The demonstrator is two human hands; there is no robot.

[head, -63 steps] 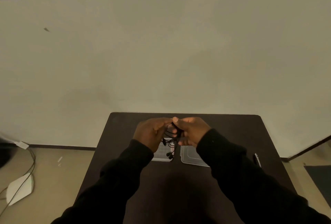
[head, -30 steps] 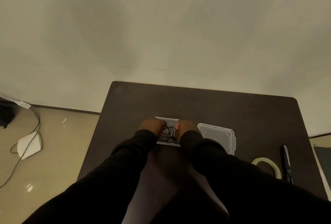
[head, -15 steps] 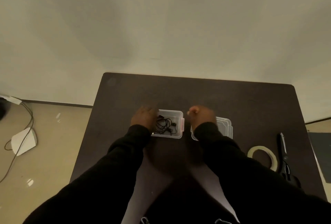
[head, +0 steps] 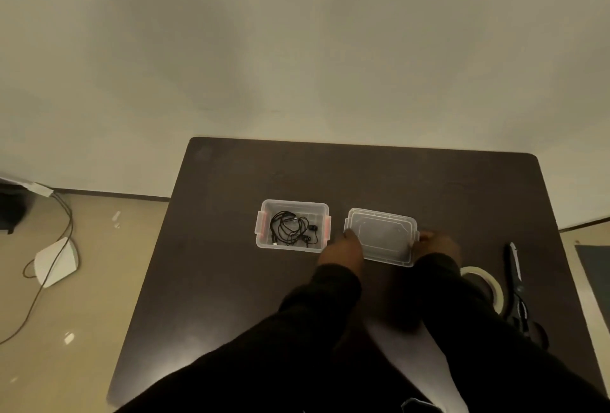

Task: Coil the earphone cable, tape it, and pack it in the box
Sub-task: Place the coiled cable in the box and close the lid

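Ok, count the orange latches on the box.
2. One latch on the clear box's left end, one latch on its right end, nearest the lid.

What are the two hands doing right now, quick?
Left hand: on the left edge of the clear lid; firm grip cannot be told.
Right hand: on the lid's right edge; grip cannot be told.
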